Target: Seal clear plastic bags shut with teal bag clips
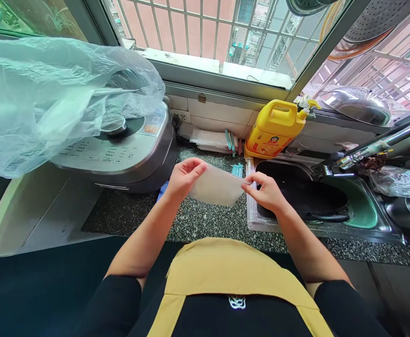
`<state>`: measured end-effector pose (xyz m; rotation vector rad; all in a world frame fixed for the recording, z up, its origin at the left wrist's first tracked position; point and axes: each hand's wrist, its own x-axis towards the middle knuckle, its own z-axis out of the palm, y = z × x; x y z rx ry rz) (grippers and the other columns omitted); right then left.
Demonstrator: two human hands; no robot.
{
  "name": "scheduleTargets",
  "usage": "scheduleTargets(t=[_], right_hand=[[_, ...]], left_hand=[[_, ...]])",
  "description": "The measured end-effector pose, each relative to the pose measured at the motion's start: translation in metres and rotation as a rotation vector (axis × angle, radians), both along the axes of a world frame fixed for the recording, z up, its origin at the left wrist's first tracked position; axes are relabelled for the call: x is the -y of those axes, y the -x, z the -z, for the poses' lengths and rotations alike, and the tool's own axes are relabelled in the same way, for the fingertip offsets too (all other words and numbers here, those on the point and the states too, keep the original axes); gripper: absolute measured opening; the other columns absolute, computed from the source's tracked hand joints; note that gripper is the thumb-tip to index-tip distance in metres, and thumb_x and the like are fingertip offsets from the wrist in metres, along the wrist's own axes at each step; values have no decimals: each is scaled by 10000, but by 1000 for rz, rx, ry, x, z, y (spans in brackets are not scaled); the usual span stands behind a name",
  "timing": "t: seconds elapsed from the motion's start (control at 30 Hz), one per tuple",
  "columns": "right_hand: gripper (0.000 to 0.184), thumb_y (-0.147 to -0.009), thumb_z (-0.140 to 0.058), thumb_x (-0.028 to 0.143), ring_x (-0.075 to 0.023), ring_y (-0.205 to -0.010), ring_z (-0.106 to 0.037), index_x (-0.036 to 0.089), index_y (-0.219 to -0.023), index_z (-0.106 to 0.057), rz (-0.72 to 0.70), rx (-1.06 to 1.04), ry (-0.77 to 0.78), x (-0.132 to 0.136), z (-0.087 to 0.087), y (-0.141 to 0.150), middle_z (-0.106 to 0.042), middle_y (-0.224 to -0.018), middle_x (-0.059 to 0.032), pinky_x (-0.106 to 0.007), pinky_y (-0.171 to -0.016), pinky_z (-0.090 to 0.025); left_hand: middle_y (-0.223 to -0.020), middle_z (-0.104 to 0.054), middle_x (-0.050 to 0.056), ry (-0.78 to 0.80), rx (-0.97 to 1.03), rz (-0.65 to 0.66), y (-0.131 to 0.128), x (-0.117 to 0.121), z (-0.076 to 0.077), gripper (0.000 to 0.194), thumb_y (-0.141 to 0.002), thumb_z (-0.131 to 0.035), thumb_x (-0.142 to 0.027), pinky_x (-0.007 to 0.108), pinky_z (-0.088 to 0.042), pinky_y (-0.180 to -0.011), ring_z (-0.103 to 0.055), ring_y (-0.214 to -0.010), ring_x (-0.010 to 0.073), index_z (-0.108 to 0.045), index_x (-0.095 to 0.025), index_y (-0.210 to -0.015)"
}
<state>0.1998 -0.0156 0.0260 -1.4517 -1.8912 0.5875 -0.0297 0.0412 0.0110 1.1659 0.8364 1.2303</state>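
Note:
Between my two hands a translucent plastic bag (215, 186) is stretched above the speckled counter (205, 222). My left hand (186, 177) pinches its upper left corner between thumb and fingers. At the opposite end, my right hand (263, 189) grips the upper right corner with thumb and forefinger. Just behind the bag lie some light-blue clips (237, 170). Farther back, against the wall, rests a stack of flat clear bags (213, 139) with teal sealing clips (230, 141) on its right end.
A rice cooker (127, 150), partly covered by a large clear plastic bag (50, 103), stands at left. A yellow pump jug (273, 128) stands behind the sink's left edge. The sink (383, 224) holds a dark pan (306, 192) and a green basin (362, 210) below the tap (359, 159).

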Motion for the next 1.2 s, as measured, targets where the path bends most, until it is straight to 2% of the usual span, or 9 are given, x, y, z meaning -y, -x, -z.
scheduleTargets(t=[0.13,0.23,0.4,0.5,0.6,0.77,0.93,1.03,1.2], right_hand=[[185,-771,-623,360,-143,-669,-559,193,-697,-594,43,-204,69,4,14,-3,-618,-681,-7,-280,-668,-450],[205,-758,-631,394,-144,-682,-552,195,-720,-595,116,-330,64,6,27,3,-608,-697,-4,-286,-691,-450],[204,-775,-594,394,-145,-684,-540,202,-706,-592,193,-355,64,14,48,11,-589,-688,-1,-284,-692,-443],[201,-767,-590,387,-148,-690,-541,200,-695,-589,202,-351,100,19,62,10,-593,-690,-6,-284,-690,-444],[238,-738,-602,425,-139,-626,-521,196,-679,-569,246,-408,201,20,79,5,-575,-639,5,-278,-633,-438],[322,-689,-606,511,-131,-561,-506,197,-673,-534,316,-511,320,18,103,-2,-555,-592,16,-272,-568,-432],[357,-714,-550,552,-135,-558,-520,196,-696,-532,316,-424,373,24,118,4,-563,-602,8,-277,-561,-444],[334,-759,-507,519,-145,-580,-552,190,-730,-557,324,-325,419,22,127,6,-591,-620,-4,-281,-579,-463],[237,-836,-474,361,-186,-714,-606,160,-807,-597,473,-8,469,-7,145,-1,-644,-741,-61,-309,-669,-456]], left_hand=[[-623,-613,-11,74,39,-50,9,-4,10,285,-592,-782,-415,204,-406,-571,-521,-594,96,-655,-160,-622],[-580,-589,-26,132,55,-72,9,-3,16,283,-585,-780,-405,193,-383,-538,-491,-542,79,-639,-160,-608],[-550,-561,-37,199,33,-104,7,4,26,281,-548,-784,-375,190,-363,-533,-462,-523,72,-614,-153,-581],[-540,-548,-43,268,20,-102,2,11,39,289,-538,-775,-381,187,-347,-521,-439,-515,69,-603,-153,-577],[-525,-531,-46,322,-16,-77,-9,14,59,288,-532,-766,-369,186,-340,-515,-434,-518,73,-575,-155,-548],[-510,-520,-47,401,-82,-60,-26,10,81,240,-577,-727,-330,194,-346,-506,-446,-509,84,-559,-161,-549],[-519,-539,-49,421,-105,-100,-24,6,87,226,-580,-720,-327,189,-358,-508,-454,-504,83,-565,-163,-575],[-516,-537,-53,439,-92,-93,-17,6,88,246,-566,-721,-337,186,-355,-500,-454,-492,78,-546,-165,-576],[-518,-550,-55,529,-11,-18,-7,6,82,289,-522,-733,-341,189,-366,-487,-476,-464,74,-512,-168,-592]])
